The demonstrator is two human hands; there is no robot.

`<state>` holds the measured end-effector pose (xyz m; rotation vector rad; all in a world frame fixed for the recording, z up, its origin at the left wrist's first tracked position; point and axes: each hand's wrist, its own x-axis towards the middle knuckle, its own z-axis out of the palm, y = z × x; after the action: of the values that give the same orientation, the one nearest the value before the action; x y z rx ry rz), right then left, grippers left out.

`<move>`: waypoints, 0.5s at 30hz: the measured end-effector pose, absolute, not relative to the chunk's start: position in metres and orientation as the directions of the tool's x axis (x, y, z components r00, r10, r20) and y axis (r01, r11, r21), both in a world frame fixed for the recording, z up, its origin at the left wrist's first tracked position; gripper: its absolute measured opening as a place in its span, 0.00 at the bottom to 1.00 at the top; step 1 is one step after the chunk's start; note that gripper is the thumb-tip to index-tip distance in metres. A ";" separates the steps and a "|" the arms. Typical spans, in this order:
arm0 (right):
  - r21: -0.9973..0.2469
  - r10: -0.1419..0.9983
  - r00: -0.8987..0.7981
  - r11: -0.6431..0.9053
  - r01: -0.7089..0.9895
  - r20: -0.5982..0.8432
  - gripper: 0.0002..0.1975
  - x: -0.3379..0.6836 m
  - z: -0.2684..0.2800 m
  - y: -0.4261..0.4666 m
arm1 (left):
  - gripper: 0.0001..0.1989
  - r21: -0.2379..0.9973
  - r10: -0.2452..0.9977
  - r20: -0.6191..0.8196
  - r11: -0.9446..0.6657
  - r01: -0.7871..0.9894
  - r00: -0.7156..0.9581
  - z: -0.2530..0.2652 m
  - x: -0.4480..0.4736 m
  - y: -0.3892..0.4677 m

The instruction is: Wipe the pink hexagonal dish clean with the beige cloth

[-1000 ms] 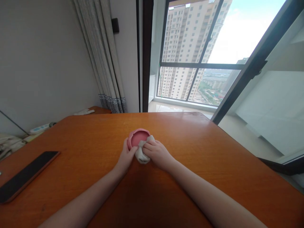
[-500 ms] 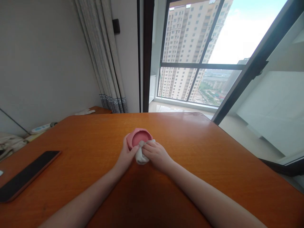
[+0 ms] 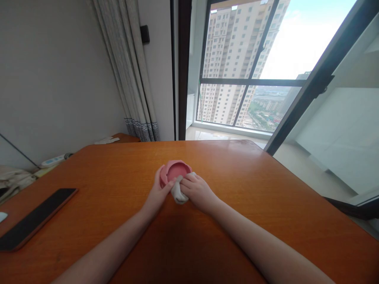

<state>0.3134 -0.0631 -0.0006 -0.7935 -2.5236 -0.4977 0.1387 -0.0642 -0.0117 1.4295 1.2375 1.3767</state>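
Note:
A pink dish (image 3: 178, 169) with an angular outer edge and a round hollow is tilted toward me above the middle of the table. Its left side is gripped by my left hand (image 3: 158, 191), thumb at the near rim and fingers behind. My right hand (image 3: 199, 192) is closed on a crumpled white cloth (image 3: 179, 193), pressing it against the dish's lower right rim. Part of the cloth hangs below the dish. The right fingertips are partly hidden in the cloth.
The brown wooden table (image 3: 266, 221) spreads around my arms. At its left lies a long black pad (image 3: 38, 219), with a white object (image 3: 2, 216) at the frame edge. Behind are a grey curtain (image 3: 130, 79) and a large window (image 3: 237, 83).
The dish, cloth and both hands have shifted slightly to the right. The cloth stays against the dish's lower rim, and both holds are unchanged.

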 end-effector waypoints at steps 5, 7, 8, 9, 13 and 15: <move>0.176 0.446 -0.727 0.778 0.603 0.522 0.08 0.311 0.003 -0.065 | 0.28 0.969 0.972 0.233 -0.231 0.090 -0.021 -0.016 0.137 -0.061; 0.175 0.435 -0.754 0.800 0.575 0.492 0.09 0.315 0.008 -0.064 | 0.27 0.961 0.968 0.249 -0.244 0.132 -0.023 -0.013 0.131 -0.057; 0.178 0.431 -0.764 0.805 0.566 0.481 0.09 0.317 0.010 -0.063 | 0.27 0.955 0.966 0.258 -0.254 0.152 -0.010 -0.012 0.128 -0.055; 0.186 0.425 -0.772 0.808 0.559 0.472 0.10 0.319 0.011 -0.062 | 0.29 0.950 0.964 0.264 -0.261 0.170 0.006 -0.011 0.127 -0.055; 0.233 0.399 -0.774 0.796 0.559 0.492 0.11 0.322 0.006 -0.060 | 0.36 0.955 0.969 0.246 -0.242 0.170 -0.003 -0.013 0.131 -0.059; 0.227 0.400 -0.745 0.781 0.582 0.534 0.10 0.319 0.003 -0.061 | 0.39 0.963 0.968 0.248 -0.241 0.118 -0.047 -0.014 0.137 -0.064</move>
<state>0.3187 -0.0614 0.0028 -0.7371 -2.5074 -0.5300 0.1372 -0.0637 -0.0144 1.4472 1.2115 1.3837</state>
